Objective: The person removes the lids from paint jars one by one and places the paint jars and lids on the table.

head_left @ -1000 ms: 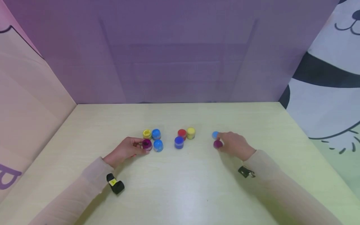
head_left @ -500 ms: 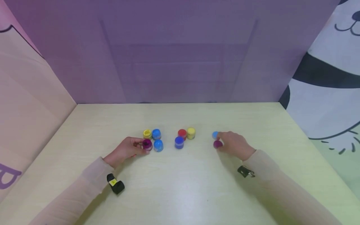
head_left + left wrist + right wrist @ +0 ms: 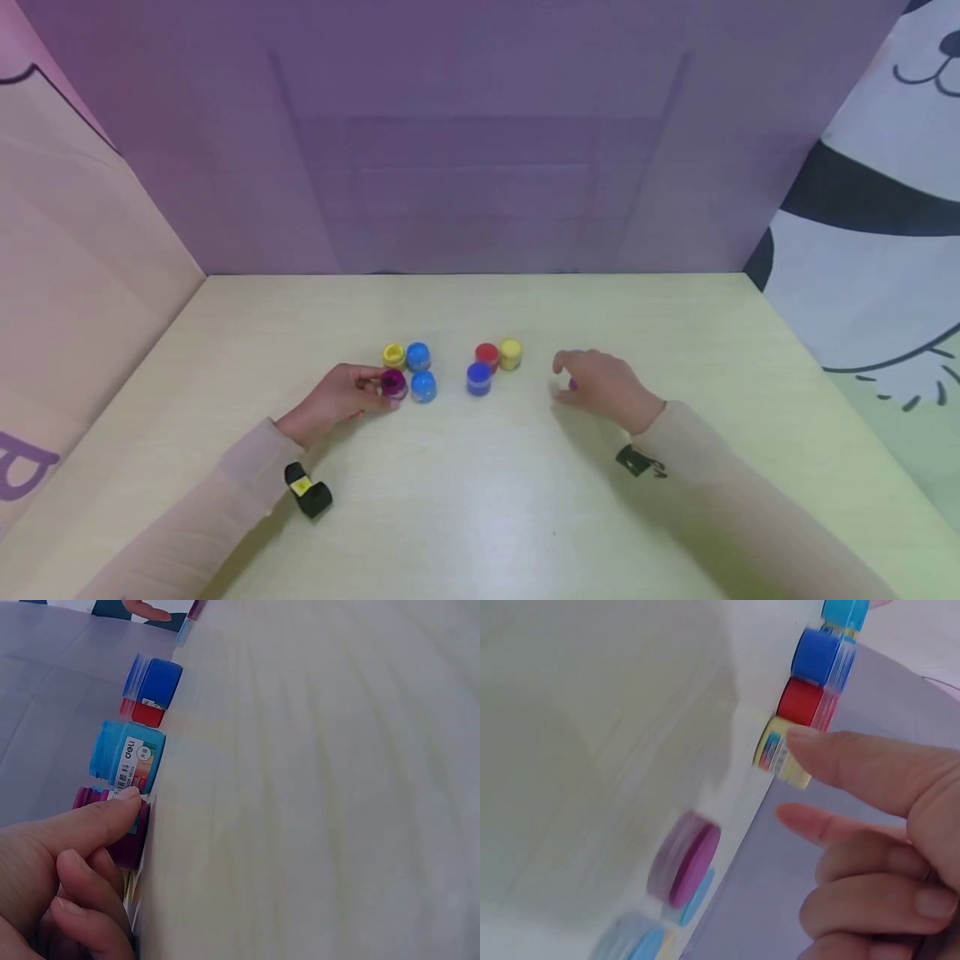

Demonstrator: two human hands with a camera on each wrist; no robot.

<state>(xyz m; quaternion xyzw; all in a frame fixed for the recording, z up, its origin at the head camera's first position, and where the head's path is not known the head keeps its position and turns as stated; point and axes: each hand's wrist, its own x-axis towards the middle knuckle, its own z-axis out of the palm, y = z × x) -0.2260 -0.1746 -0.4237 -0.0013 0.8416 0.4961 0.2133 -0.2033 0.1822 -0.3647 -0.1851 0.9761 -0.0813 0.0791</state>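
My left hand (image 3: 341, 404) holds a purple paint jar (image 3: 393, 384) between thumb and fingers on the table. In the left wrist view my thumb lies along this jar's (image 3: 129, 844) side. Against it stand an uncovered yellow jar (image 3: 393, 356) and two light blue jars (image 3: 418, 357), (image 3: 423, 386). My right hand (image 3: 607, 387) is over the table on the right, thumb and forefinger apart with nothing between them. Below it, partly hidden in the head view, are a purple lid (image 3: 694, 859) and light blue lids (image 3: 645, 945), shown in the right wrist view.
Mid-table stand a red jar (image 3: 487, 356), a pale yellow jar (image 3: 511, 354) and a dark blue jar (image 3: 479, 378), close together. A purple panel (image 3: 480, 167) rises along the table's (image 3: 480, 500) back edge.
My right hand has left the purple and light blue lids and shifted left, its thumb and forefinger spreading. My left hand stays on the purple jar.
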